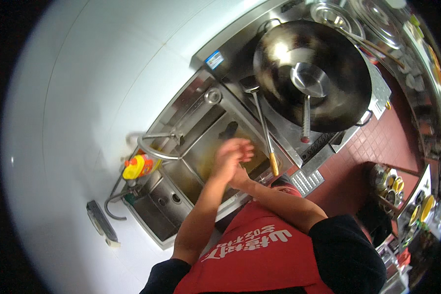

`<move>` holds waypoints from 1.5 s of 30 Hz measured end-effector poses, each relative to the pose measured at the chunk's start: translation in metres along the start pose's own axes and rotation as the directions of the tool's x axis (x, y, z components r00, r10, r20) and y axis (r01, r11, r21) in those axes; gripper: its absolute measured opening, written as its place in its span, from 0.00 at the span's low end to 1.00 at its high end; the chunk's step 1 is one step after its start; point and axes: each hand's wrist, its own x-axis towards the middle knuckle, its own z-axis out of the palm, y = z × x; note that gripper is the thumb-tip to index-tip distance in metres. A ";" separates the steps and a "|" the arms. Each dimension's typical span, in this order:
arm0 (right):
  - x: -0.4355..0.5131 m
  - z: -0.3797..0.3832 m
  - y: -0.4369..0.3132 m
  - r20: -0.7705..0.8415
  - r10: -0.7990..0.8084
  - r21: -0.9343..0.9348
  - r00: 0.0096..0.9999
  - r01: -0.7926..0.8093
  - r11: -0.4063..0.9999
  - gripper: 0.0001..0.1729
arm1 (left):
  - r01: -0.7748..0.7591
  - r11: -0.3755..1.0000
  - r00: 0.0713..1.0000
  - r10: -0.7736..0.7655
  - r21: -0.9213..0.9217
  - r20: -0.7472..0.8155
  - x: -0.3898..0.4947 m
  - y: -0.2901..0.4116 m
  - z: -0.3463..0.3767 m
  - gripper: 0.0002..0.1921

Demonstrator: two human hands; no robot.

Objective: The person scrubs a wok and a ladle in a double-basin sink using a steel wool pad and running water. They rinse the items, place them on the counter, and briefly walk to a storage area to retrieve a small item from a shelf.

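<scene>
Over the front part of a stainless steel sink (220,117) my left hand (229,158) is raised, its fingers curled and blurred. Whether it holds anything cannot be made out. My right hand (240,178) is close beside it, low by the sink's front edge, and mostly hidden behind my left hand and wrist. Murky yellowish water seems to lie in the basin under my hands, with a dark object (228,130) just beyond them. Along the sink's right rim rests a long-handled wok spatula (262,125) with a wooden grip end.
A large wok (279,99) stands on the range at the upper right, with a metal ladle (306,114) in it. A curved faucet (156,152) arches over the sink's left side, beside a yellow detergent bottle (134,167). A smaller basin (165,213) adjoins at lower left.
</scene>
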 end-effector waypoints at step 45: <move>0.043 0.040 -0.020 0.872 0.224 0.020 0.436 -0.488 0.873 0.25 | -0.196 0.209 0.859 0.507 0.958 0.065 -0.118 -0.164 -0.198 0.33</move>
